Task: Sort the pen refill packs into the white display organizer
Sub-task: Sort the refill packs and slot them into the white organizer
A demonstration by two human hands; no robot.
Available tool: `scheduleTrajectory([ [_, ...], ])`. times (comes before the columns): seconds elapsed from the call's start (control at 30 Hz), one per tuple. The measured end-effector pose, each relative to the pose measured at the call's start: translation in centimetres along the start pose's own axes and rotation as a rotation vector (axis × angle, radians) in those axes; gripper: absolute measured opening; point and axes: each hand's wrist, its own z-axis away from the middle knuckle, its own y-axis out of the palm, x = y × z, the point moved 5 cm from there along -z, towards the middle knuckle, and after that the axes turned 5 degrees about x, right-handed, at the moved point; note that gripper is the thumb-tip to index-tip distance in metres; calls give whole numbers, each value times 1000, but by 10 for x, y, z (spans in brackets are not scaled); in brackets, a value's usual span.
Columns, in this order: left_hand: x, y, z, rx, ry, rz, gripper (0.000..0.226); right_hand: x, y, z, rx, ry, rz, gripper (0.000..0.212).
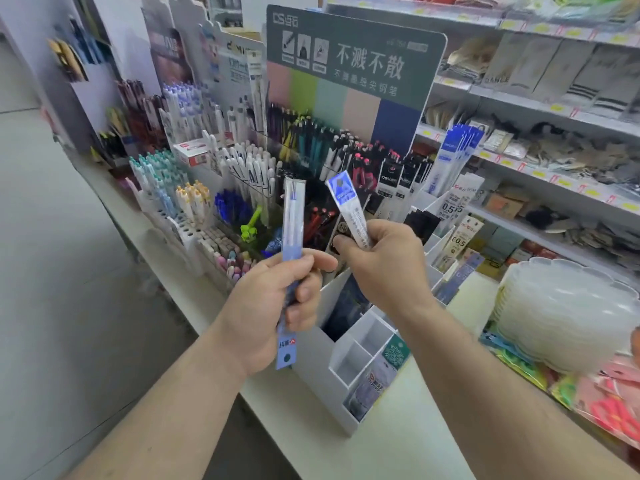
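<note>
White counter (408, 441) carries the white display organizer (346, 344), its compartments partly filled with packs. At twelve o'clock above it stands a dark green sign (353, 60) over racks of pens (311, 143). At nine o'clock of the organizer, the left hand (277, 303) grips a pale blue refill pack (292, 244) upright, fingers curled round it. At twelve o'clock, the right hand (384, 265) pinches a blue-topped refill pack (348, 206), tilted toward eleven.

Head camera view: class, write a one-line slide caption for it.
Left hand and right hand each hold up a pen refill pack above the white display organizer on a stationery shop counter.
</note>
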Motion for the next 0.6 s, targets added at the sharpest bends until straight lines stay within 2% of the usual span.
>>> scheduleTrajectory([
  [0.1, 7, 9, 0, 106, -41, 39, 23, -3, -3, 2, 12, 23, 9, 41],
  [0.2, 13, 21, 0, 189, -92, 74, 19, -5, -18, 7, -60, 12, -32, 43],
  [0.3, 20, 35, 0, 220, -167, 107, 25, -4, -39, 16, -124, -8, -239, 43],
  [0.37, 28, 47, -1, 260, -232, 97, 25, -2, -48, 22, -36, 36, -442, 30],
  [0.43, 37, 60, -1, 312, -307, 60, 25, -3, -50, 30, 117, 100, -547, 20],
  [0.5, 48, 72, -1, 347, -376, 18, 33, -11, -52, 34, 200, 156, -579, 25],
  [0.6, 58, 85, -4, 385, -432, 14, 56, -30, -69, 40, 121, 209, -658, 28],
])
